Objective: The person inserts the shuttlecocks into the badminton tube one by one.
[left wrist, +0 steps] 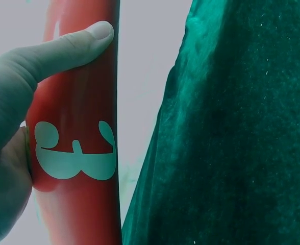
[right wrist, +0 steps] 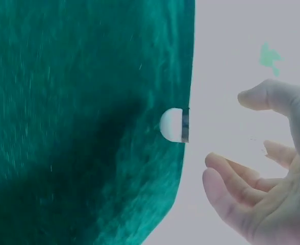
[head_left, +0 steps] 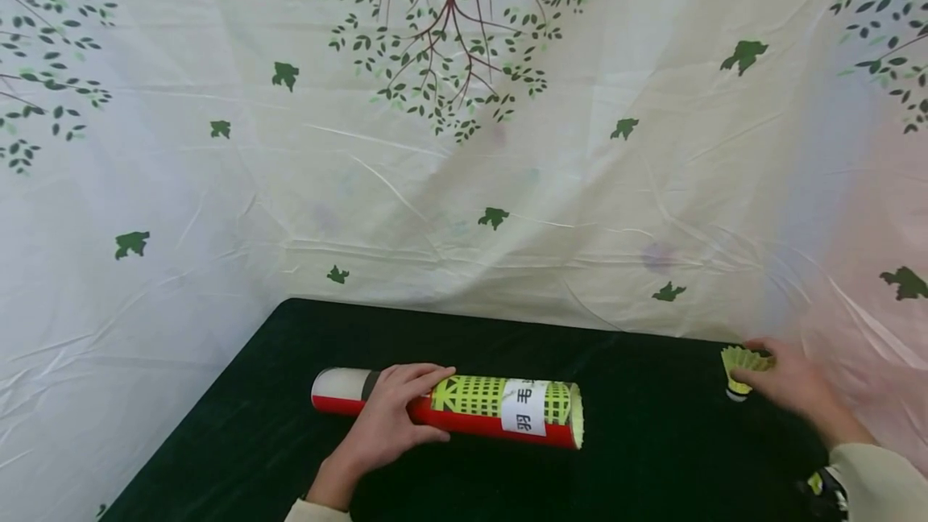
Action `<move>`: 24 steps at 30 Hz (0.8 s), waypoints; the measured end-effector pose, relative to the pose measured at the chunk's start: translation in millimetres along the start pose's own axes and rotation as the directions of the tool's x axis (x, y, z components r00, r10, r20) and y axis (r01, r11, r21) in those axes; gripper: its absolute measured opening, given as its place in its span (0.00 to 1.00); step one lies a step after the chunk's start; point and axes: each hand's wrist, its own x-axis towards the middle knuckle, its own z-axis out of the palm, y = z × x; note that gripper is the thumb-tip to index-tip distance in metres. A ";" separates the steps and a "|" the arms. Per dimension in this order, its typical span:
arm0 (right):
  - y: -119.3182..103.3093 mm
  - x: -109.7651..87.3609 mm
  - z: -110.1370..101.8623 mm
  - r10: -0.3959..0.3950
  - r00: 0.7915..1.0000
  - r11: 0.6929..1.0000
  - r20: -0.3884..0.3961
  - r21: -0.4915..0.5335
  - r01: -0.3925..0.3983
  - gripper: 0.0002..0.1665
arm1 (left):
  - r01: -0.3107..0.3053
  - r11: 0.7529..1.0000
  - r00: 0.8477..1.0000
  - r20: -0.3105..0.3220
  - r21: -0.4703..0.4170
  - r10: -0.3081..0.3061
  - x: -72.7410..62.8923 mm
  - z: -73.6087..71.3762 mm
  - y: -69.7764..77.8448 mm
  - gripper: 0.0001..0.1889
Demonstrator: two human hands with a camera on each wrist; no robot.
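Note:
My left hand [head_left: 391,413] grips a red, white and yellow-green shuttlecock tube [head_left: 471,407] around its middle, fingers over the top and thumb along the near side. The tube lies sideways above the dark green table, its ragged-rimmed end facing right. In the left wrist view, the thumb [left wrist: 63,53] presses across the tube's red side. At the far right, my right hand [head_left: 797,385] holds a yellow shuttlecock [head_left: 741,365] by its feather skirt, white cork down. The cork [right wrist: 171,125] shows in the right wrist view, while the skirt is washed out by glare.
A dark green cloth [head_left: 652,457] covers the table. Behind it hangs a pale curtain [head_left: 406,208] printed with leaves and branches. A small black and yellow thing [head_left: 819,490] lies partly hidden by the right sleeve [head_left: 873,478].

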 end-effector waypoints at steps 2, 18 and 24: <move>-9.1 -3.8 1.3 -0.016 1.000 0.999 0.012 0.052 0.016 0.39 | 0.001 1.000 1.000 -0.003 -0.003 -0.001 -0.4 -0.1 0.3 0.45; -105.5 -57.4 34.6 -0.028 1.000 0.612 -0.010 0.791 0.026 0.30 | -0.002 1.000 1.000 -0.023 0.000 0.002 -1.1 -0.6 1.9 0.45; -139.4 -78.1 45.9 -0.055 0.998 0.477 0.003 0.879 0.023 0.29 | -0.004 1.000 1.000 -0.025 0.007 0.004 -0.5 1.1 0.8 0.45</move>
